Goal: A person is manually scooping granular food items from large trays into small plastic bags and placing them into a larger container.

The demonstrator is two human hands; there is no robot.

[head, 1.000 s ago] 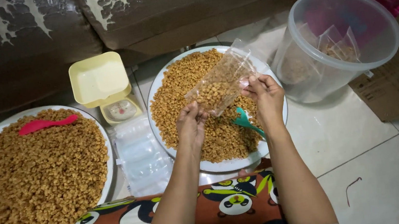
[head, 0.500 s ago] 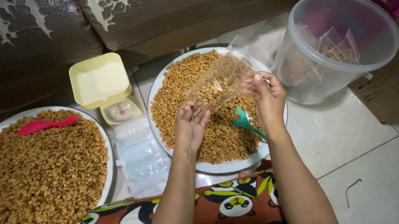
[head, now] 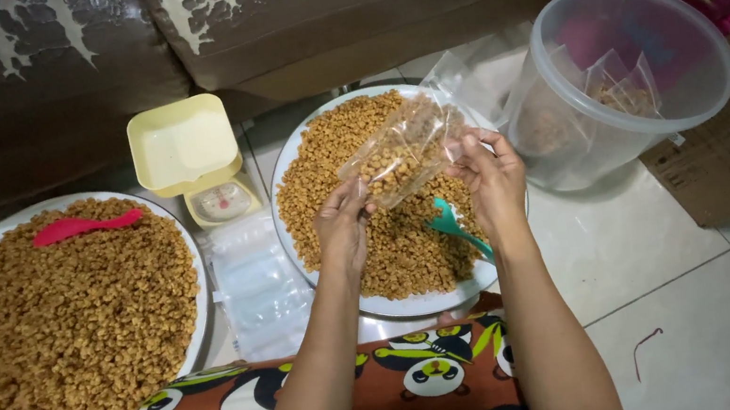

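Left hand (head: pixel 342 227) and right hand (head: pixel 491 173) each clamp their fingers on one clear pouch (head: pixel 403 147), part-filled with brown snack pieces and held tilted above the middle tray (head: pixel 299 138). Keep the open end raised, judged best against spills.

Count, left to right:
- trays: two
- red scoop (head: pixel 82 226): one
- yellow scale (head: pixel 193 163): one
- green scoop (head: pixel 456 228): one
- clear tub (head: pixel 615 84): one

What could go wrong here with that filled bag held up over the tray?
The clear bag lies tilted between the left hand and right hand, so pellets might spill if its mouth is unsealed. The hands grip only its ends; it may slip onto the white tray. The green scoop under the right wrist could get knocked off.
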